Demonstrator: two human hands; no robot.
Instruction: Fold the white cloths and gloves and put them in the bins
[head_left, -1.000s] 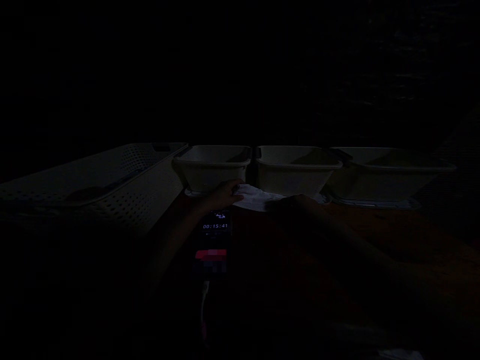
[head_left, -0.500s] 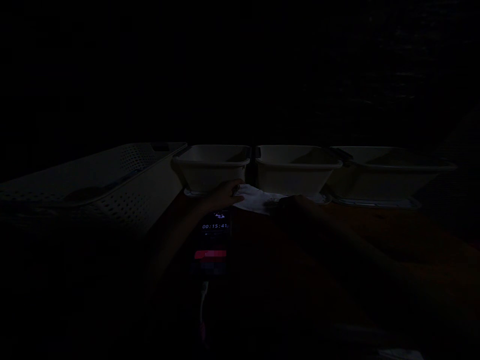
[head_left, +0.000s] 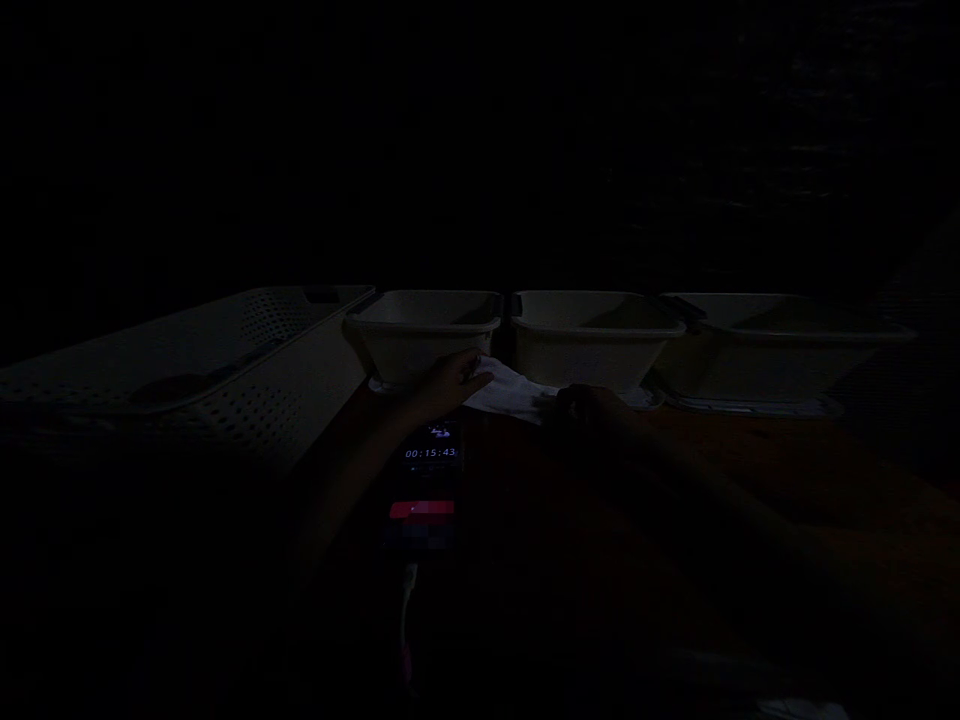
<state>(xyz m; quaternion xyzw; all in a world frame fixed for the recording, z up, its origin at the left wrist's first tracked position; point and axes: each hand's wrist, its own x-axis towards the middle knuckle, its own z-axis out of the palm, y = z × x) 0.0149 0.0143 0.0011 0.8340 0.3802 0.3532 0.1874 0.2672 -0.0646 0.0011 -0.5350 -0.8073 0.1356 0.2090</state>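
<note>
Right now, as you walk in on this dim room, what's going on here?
Someone's left hand holds one end of a white cloth; the right hand is at its other end, its grip too dark to make out. Behind them stand three pale bins, with a perforated basket to the left. A lit phone reading 00:15:43 lies just nearer than the left hand.

plain white cloth point(head_left: 508, 390), pale off-white plastic basket point(head_left: 334, 365) patterned with dark holes, three dim cream plastic bins point(head_left: 592, 355), dark reddish-brown table point(head_left: 720, 460), black phone screen point(head_left: 422, 482) with pale digits and red band, whitish cable point(head_left: 406, 605) with pink section
</note>
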